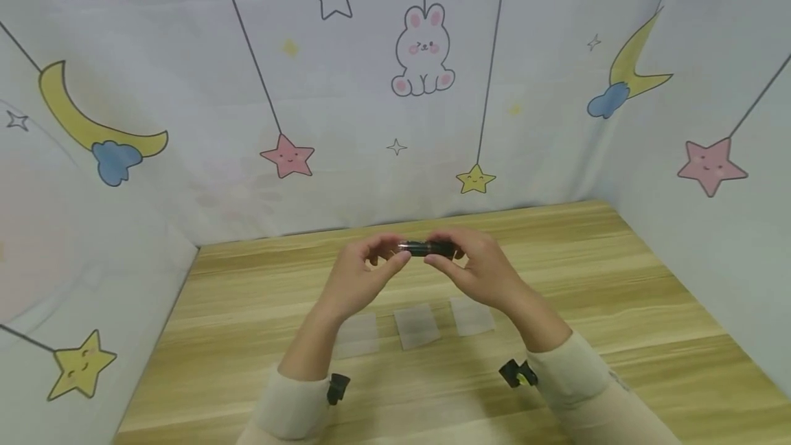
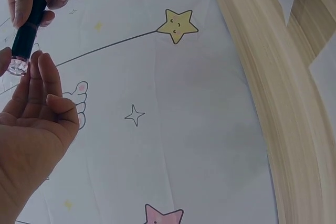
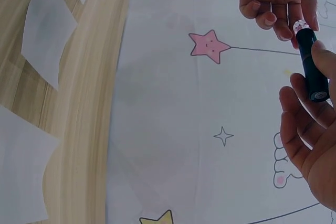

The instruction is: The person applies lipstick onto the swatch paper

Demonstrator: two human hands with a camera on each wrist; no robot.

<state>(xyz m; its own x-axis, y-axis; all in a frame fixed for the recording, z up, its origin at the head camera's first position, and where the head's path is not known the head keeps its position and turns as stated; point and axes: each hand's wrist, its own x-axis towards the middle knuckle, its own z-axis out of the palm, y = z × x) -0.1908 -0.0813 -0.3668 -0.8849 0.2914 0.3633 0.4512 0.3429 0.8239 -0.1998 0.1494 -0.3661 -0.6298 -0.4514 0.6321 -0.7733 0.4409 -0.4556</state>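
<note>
A dark lipstick (image 1: pixel 426 248) with a clear faceted end is held level between both hands, above the far part of the table. My left hand (image 1: pixel 364 273) pinches its clear end between thumb and fingertips, its other fingers spread behind. In the right wrist view, a round label shows on the base of the lipstick (image 3: pixel 313 72), and a thin reddish band circles its middle. My right hand (image 1: pixel 478 263) grips the dark base end with thumb and fingers. The lipstick (image 2: pixel 27 35) appears closed in the left wrist view, tilted across the picture.
Three pale square sheets lie in a row on the wood-grain table (image 1: pixel 618 294): a left one (image 1: pixel 358 335), a middle one (image 1: pixel 417 326) and a right one (image 1: pixel 472 316). White cloth (image 1: pixel 371 108) printed with stars, moons and rabbits walls the back and sides.
</note>
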